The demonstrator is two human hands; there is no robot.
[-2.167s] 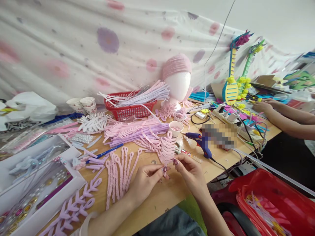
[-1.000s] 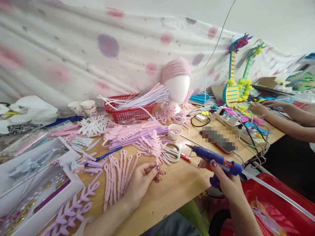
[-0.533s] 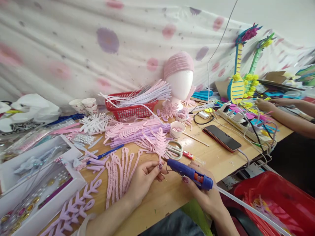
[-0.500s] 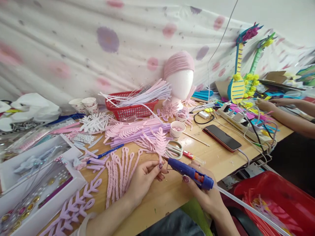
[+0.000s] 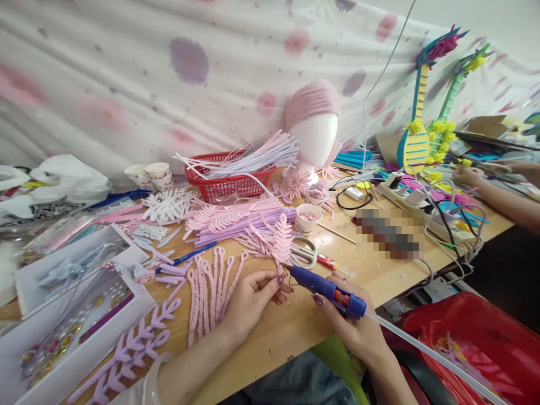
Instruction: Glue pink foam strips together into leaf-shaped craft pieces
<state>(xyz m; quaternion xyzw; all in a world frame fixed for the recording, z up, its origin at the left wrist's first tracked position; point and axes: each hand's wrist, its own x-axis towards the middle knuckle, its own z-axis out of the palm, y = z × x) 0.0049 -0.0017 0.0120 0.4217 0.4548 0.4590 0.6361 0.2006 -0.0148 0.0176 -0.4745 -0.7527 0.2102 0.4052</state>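
Observation:
My left hand (image 5: pixel 258 293) pinches the lower stem of a pink leaf-shaped pipe-cleaner piece (image 5: pixel 282 239), which stands upright over the table. In my right hand (image 5: pixel 352 323) is a blue glue gun (image 5: pixel 327 289), a long clear glue stick (image 5: pixel 426 351) trailing from its back end. The gun's nozzle points left, close to the stem just above my left fingertips; whether it touches cannot be told. Several looped, twisted pink pipe cleaners (image 5: pixel 208 292) lie left of my left hand. Scissors (image 5: pixel 304 251) rest behind the gun, beside a red-labelled lighter (image 5: pixel 328 261).
Behind stand a red basket (image 5: pixel 236 188) of pipe cleaners, a white foam head (image 5: pixel 314 135) and a paper cup (image 5: pixel 309 218) of pink bits. A white box (image 5: pixel 126 337) of beads sits left. Right are a power strip (image 5: pixel 422 211) and another person's hands (image 5: pixel 472 177).
The view has shifted slightly, so the table things sit a little further right. Both hands keep their hold, with the nozzle still at the stem. The other person's hands have moved slightly.

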